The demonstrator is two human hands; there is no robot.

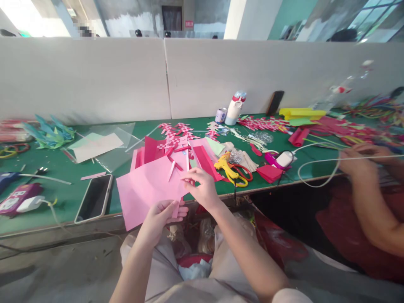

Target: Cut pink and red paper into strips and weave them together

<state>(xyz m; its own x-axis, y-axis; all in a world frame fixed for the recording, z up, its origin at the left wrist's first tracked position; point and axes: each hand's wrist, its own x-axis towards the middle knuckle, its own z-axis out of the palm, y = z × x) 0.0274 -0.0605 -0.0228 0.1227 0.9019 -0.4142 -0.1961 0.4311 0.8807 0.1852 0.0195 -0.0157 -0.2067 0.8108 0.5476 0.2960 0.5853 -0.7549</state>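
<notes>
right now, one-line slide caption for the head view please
Both hands, left hand and right hand, hold a pink paper sheet over the green table edge beside a phone.

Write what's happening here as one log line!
left hand: holds pink paper sheet | right hand: pinches sheet's edge | nearby: phone, yellow glue gun | another person's hand at right

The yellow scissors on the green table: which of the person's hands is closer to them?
Right. The right hand, pinching the pink paper, is just left of the yellow scissors. The left hand holds the paper's lower edge, farther off.
</notes>
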